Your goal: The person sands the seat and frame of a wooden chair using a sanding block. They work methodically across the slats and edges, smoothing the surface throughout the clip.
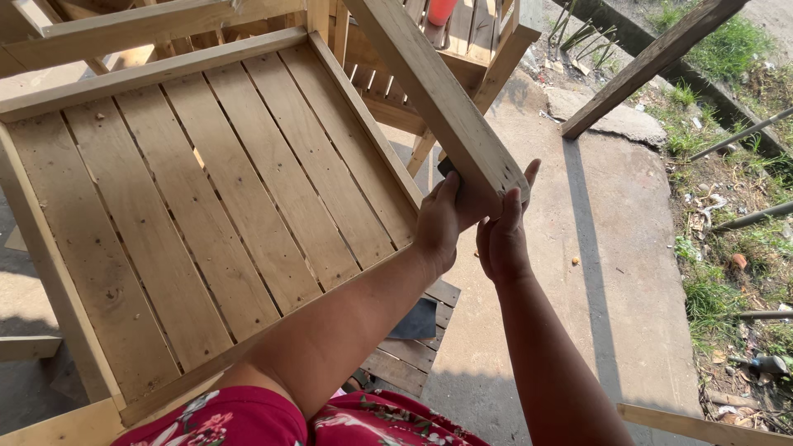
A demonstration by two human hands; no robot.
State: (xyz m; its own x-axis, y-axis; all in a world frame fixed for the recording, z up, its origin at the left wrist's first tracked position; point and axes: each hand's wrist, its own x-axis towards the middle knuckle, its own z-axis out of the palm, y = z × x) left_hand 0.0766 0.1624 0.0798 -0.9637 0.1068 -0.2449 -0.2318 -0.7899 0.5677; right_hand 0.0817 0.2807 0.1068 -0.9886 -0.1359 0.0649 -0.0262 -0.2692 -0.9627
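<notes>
**Both hands on the end of a wooden leg**

Outdoor concrete paving (611, 248) in sunlight forms the ground, bordered at right by a strip of grass and litter (727, 248). A slatted wooden panel (206, 223), framed by raised edge boards, fills the left half of the view. From its near right corner a thick wooden leg (442, 95) rises diagonally toward the top of the frame, its rounded end pointing at the viewer. Left hand (439, 221): closed around the left side of that end, thumb laid up along the wood; a small dark object (447, 168) shows just above the thumb, its kind not discernible. Right hand (501, 235): pressed against the underside of the same end, fingers extended upward along it. A second slatted assembly (417, 351) lies on the paving below the forearms, with a dark flat piece (417, 322) resting on it. A leaning plank (652, 62) crosses the upper right. Red floral fabric (314, 421) appears at the bottom edge.
</notes>
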